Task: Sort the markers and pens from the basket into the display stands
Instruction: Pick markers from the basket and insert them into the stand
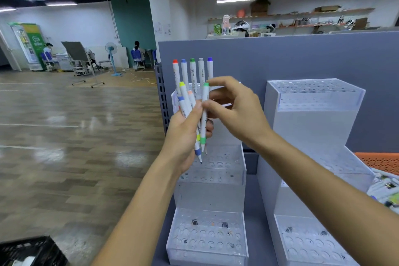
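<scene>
left hand (183, 136) raised, fingers curled closed; right hand (235, 110) raised, fingers pinching

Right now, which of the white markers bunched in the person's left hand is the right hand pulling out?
The green-capped white marker, rightmost in the bunch. The right hand pinches its barrel between thumb and finger; the yellow, peach and blue-capped ones sit untouched in the left hand.

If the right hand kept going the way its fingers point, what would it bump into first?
The right hand points left, toward the bunch of markers held in the left hand. Its fingers already pinch the green-capped marker, so it would likely press into that bunch first.
</scene>
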The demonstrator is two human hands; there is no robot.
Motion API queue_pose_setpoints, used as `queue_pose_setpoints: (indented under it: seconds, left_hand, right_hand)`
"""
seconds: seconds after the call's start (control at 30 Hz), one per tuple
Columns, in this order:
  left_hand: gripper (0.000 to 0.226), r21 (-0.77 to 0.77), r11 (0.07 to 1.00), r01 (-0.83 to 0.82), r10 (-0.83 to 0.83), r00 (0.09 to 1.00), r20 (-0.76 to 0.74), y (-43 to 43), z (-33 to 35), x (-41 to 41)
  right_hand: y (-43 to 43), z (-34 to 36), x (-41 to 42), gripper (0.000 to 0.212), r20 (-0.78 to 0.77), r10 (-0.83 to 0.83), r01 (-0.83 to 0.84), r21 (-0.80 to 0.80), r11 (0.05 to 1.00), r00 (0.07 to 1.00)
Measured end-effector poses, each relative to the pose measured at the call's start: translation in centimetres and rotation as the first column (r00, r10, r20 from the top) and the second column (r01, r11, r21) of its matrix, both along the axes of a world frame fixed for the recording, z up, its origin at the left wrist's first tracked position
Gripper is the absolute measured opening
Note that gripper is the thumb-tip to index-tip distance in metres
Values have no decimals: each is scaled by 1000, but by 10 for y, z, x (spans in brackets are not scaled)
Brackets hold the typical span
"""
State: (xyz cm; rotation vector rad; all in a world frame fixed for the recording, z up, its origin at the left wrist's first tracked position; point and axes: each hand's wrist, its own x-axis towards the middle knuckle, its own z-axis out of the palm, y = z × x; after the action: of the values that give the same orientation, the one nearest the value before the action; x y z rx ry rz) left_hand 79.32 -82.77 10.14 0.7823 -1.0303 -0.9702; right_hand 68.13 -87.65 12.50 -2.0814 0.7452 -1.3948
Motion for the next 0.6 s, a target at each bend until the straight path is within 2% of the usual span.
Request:
queue_pose_setpoints:
  seconds: [0.07, 0.13, 0.27, 0.33, 0.43, 0.53, 0.6]
  left_hand:
    - [22, 6, 1000, 19, -19, 1000, 21, 0, 1, -1]
    - [24, 29, 999, 34, -36, 998, 57, 0, 2, -1]
    - [24, 94, 992, -83, 69, 986, 149, -2, -3, -1]
    - [22, 107, 987, -119, 103, 984, 144, -3, -6, 1]
    - [20, 151, 979, -137, 116, 984, 136, -4, -7, 0]
    - [8, 197, 971, -131, 113, 989, 100, -4, -5, -1]
    - [10, 203, 973, -107, 94, 993, 70, -5, -5, -1]
  right_hand:
    - [-2, 5, -2, 32, 82, 75, -82, 87, 993, 994]
    - [-6, 14, -4, 35, 143, 99, -113, 91, 989, 985]
    - [-22, 43, -13, 35, 300, -14, 7, 25, 1000, 954]
    - [-30, 55, -17, 35, 343, -84, 95, -17, 995, 935]
    - [-40, 60, -16, 34, 326, -143, 185, -101, 978, 935]
    - [-47, 56, -10, 31, 227, -177, 214, -149, 965, 958]
    - [-50, 53, -7, 31, 174, -190, 218, -161, 963, 966]
